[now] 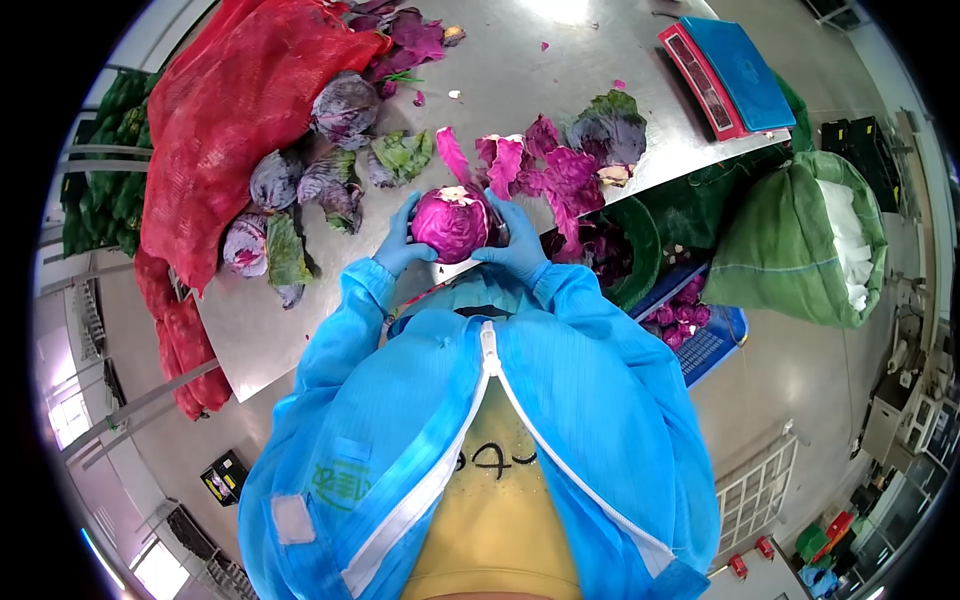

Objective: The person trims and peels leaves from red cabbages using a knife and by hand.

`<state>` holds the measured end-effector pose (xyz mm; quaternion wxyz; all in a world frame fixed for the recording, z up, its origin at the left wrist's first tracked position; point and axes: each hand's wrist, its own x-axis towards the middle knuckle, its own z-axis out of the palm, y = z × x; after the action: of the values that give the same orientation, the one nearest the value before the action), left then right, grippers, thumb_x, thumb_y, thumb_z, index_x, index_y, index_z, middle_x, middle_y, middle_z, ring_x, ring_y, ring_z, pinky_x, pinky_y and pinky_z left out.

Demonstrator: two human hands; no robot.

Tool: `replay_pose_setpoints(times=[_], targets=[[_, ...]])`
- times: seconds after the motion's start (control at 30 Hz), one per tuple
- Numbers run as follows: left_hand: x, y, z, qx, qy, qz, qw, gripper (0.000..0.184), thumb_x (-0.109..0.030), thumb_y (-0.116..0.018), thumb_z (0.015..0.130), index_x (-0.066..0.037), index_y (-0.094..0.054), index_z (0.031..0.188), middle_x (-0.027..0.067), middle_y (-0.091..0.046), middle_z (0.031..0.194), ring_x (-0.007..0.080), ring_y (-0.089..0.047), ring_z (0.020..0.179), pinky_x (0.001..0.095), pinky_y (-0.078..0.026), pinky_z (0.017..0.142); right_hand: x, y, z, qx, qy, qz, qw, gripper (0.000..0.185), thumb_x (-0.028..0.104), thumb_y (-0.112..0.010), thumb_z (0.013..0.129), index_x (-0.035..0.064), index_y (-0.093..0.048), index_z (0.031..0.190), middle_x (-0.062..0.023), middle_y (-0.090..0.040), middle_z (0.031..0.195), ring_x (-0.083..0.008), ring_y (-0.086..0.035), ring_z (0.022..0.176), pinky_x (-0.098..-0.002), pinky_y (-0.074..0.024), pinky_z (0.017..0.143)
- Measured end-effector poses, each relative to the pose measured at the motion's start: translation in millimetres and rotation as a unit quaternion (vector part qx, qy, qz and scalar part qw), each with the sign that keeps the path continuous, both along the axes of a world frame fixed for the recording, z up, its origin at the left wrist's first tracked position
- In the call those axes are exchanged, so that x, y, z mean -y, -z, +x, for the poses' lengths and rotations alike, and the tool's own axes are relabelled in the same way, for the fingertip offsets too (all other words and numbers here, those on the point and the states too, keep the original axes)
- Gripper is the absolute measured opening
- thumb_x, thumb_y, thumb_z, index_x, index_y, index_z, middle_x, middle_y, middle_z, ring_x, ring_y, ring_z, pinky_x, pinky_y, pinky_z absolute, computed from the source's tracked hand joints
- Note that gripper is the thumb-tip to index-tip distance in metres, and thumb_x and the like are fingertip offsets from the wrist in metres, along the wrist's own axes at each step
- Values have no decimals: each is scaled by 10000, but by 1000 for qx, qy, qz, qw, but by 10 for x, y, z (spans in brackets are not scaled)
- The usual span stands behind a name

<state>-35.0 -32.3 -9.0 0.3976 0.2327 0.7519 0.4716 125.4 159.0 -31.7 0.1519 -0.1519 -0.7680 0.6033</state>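
Fingers of the left hand (403, 243) and right hand (516, 245), blue-gloved, curved against opposite sides of the purple cabbage (450, 225), located on the counter (500, 85) right of the red mesh sack (235, 110); loose purple leaves (569, 182) farther right of sack, darker cabbages (346, 108) beside it.

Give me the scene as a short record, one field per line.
left hand: gloved, on the left side of the cabbage
right hand: gloved, on the cabbage's right side
held: purple cabbage, pale stem end showing
beyond the hands: loose leaves on the metal table
table, left: red mesh sack, with darker cabbages beside it
table, far right: red and blue device, possibly a scale
off table, right: green tub with purple leaves, blue crate with purple cabbages, green sack
unclear: fingertips behind the cabbage
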Motion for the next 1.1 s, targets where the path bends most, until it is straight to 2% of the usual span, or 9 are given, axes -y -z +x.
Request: replay_pose_setpoints(times=[0.13, 0.2, 0.27, 0.33, 0.5, 0.73, 0.9, 0.93, 1.1], targets=[[48, -77, 98, 209, -199, 111, 951, 1093, -63, -737, 554, -147, -128, 1458, 193, -338, 1334, 339, -417, 1206, 436, -356, 1031, 116, -158, -41, 28, -49, -3, 998, 1123, 362, -854, 532, 158, -243, 1451, -177, -462, 1230, -314, -473, 1133, -364, -362, 993], [-59, -214, 246, -23, -71, 131, 989, 1129, -199, -841, 595, -32, -111, 1439, 193, -344, 1344, 298, -419, 1225, 389, -388, 1013, 150, -207, -92, 60, -67, 6, 996, 1121, 315, -852, 536, 177, -225, 1455, -191, -457, 1228, -334, -492, 1110, -361, -389, 968], [-112, -124, 269, -165, -127, 1, 978, 1155, -256, -883, 531, 2, -177, 1407, 183, -396, 1313, 278, -464, 1185, 358, -417, 987, 202, -317, -121, 70, -61, 26, 995, 1088, 281, -837, 567, 189, -217, 1457, -194, -459, 1220, -345, -490, 1109, -369, -403, 954], [-224, -233, 273, -136, -149, -3, 979, 1125, -282, -895, 514, 0, -226, 1374, 162, -422, 1295, 262, -478, 1165, 356, -419, 984, 199, -355, -129, 73, -66, 49, 994, 1031, 218, -797, 617, 179, -204, 1458, -188, -460, 1234, -344, -498, 1104, -362, -421, 936], [-252, -180, 172, -91, -162, 18, 983, 1023, -310, -903, 507, -21, -324, 1300, 127, -490, 1233, 224, -509, 1121, 356, -433, 970, 217, -148, -71, 108, 50, 87, 989, 482, 168, -691, 688, 143, -560, 1152, -138, -637, 888, -320, -630, 810, -362, -508, 741], [-118, -106, 54, 0, -165, 54, 985, 950, -247, -893, 545, -54, -351, 1301, 97, -505, 1228, 217, -513, 1120, 367, -430, 971, -157, -124, -119, 113, 194, 94, 970, 157, 117, -642, 714, 89, -608, 865, -108, -615, 695, -225, -627, 659, -353, -495, 623], [-64, -61, 19, 61, -216, 58, 973, 954, -252, -894, 545, -33, -344, 1292, 115, -501, 1221, 222, -509, 1120, 362, -431, 972, -441, -436, -166, -2, 290, 143, 946, 478, 196, -704, 725, 100, -561, 1171, -123, -555, 1136, -269, -603, 956, -343, -499, 811], [-72, -74, 22, 62, -215, 59, 973, 954, -252, -894, 545, -33, -344, 1292, 115, -501, 1221, 222, -509, 1120, 362, -431, 972, -387, -411, -155, 4, 215, 113, 970, 735, 272, -756, 690, 103, -437, 1330, -127, -423, 1300, -273, -547, 1079, -349, -473, 893], [-53, -39, -31, 61, -196, 62, 977, 982, -264, -901, 525, -37, -341, 1300, 122, -496, 1228, 229, -503, 1131, 365, -424, 980, 0, -393, -343, 47, -37, 115, 992, 1000, 421, -826, 586, 122, -335, 1405, -152, -421, 1324, -282, -477, 1177, -356, -420, 961]])
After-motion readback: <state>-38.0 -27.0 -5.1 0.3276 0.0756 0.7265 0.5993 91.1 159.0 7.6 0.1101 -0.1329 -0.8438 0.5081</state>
